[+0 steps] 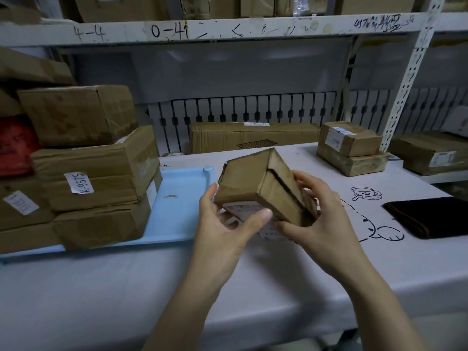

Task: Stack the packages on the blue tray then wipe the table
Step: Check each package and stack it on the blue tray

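Both forearms reach in from the bottom, meeting over the worktop [177, 287]. The left hand [222, 229] grips the small cardboard package [263, 188] from its near-left corner, thumb pressed across the label, other fingers curled underneath. The right hand [321, 219] cups the box's right side, fingers wrapped behind it. The box is tilted, held up just right of the blue tray [177, 206], which already carries a stack of boxes [93, 173]. Two more packages [350, 148] sit stacked farther back on the right, and a dark cloth [430, 216] lies at the right edge.
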The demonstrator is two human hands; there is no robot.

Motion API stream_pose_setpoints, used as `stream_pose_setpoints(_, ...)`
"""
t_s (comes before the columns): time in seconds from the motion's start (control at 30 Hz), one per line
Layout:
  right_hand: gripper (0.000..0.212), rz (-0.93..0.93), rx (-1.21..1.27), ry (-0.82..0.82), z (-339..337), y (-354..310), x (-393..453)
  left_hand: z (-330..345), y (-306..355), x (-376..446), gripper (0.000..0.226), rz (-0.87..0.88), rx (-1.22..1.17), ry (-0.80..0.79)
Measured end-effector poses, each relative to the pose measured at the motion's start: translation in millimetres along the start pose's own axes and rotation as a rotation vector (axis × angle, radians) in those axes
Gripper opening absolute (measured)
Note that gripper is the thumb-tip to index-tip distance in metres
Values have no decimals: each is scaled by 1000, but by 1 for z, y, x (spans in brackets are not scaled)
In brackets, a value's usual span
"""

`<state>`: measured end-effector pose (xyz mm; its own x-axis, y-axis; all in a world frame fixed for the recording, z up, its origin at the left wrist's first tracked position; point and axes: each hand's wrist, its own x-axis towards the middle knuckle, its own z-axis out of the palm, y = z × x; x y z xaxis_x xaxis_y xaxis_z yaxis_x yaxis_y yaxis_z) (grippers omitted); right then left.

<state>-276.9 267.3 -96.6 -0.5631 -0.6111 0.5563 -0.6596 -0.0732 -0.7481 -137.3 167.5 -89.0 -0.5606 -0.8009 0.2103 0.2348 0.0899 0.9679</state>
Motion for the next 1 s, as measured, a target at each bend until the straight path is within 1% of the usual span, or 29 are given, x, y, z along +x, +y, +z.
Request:
stream_pose_setpoints(0.07,85,-59,-82,-3,3,-3,1,4,-1,-1,121,-27,-46,30)
stream_pose_setpoints(0.13,86,-114,-142,-27,4,-7,1,4,-1,-1,122,-53,-64,61)
stream_pose_setpoints(0.2,86,-162,-144,-57,2,-10,1,2,-5,2,116,-67,-72,87)
stream_pose_setpoints(0.27,85,-192,-97,-84,-1,-13,0,-2,-7,3,110,-102,-132,102)
stream_pose_setpoints(0.37,88,-183,-15,-109,-4,-15,-3,-3,-5,3,91,-139,-246,106)
stream_pose_setpoints(0.5,105,-51,56,-91,-9,-9,-5,-5,-1,-1,66,-174,-336,78)
stream_pose_setpoints(0.6,111,45,71,-146,-12,-3,-6,-7,0,-2,57,-218,-380,72)
stream_pose_setpoints(0.67,106,80,96,-195,-12,0,-6,-7,0,-2,53,-258,-423,60)
stream_pose_setpoints(0.73,96,88,114,-221,-10,2,-7,-6,1,-2,51,-295,-462,51)
stream_pose_setpoints(0.87,87,110,207,-188,-9,1,-9,-5,1,-4,45,-315,-451,13)
stream_pose_setpoints(0.93,85,102,219,-142,-10,1,-9,-5,1,-5,43,-311,-409,-13)
stream_pose_setpoints(0.97,85,96,212,-117,-11,1,-9,-4,1,-6,47,-292,-354,-25)
stream_pose_setpoints(1.0,85,91,202,-92,-11,0,-8,-3,0,-6,57,-256,-261,-21)
